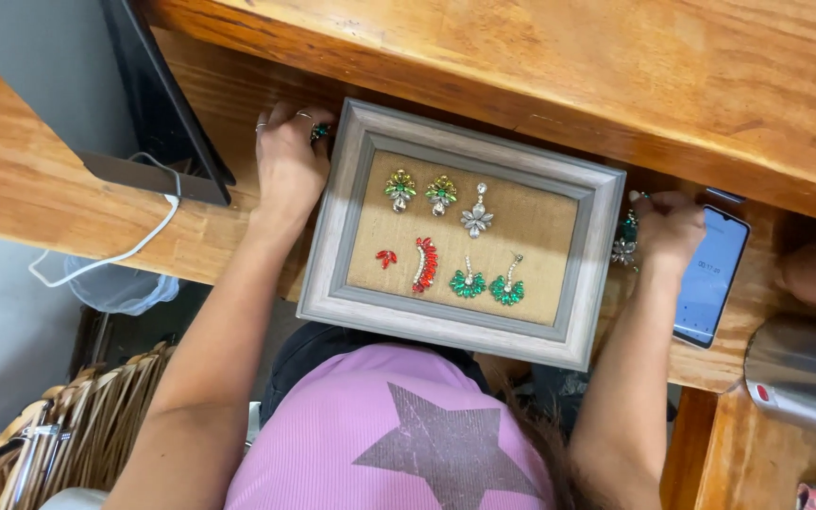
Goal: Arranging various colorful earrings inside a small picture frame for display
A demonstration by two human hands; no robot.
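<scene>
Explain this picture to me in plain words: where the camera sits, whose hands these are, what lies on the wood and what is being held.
There is no machine here. The one picture comes from a camera worn on a person's head, looking down past a pink top with a star at their two bare hands.

On the wooden desk lies a grey picture frame with a tan cloth backing, and jewelled pieces in green, red and clear stones are set on it.

The left hand rests at the frame's left edge, with a small green stone at its fingertips. The right hand is at the right edge and holds a green and clear jewelled piece. Beside it lies a phone with its screen lit.
</scene>
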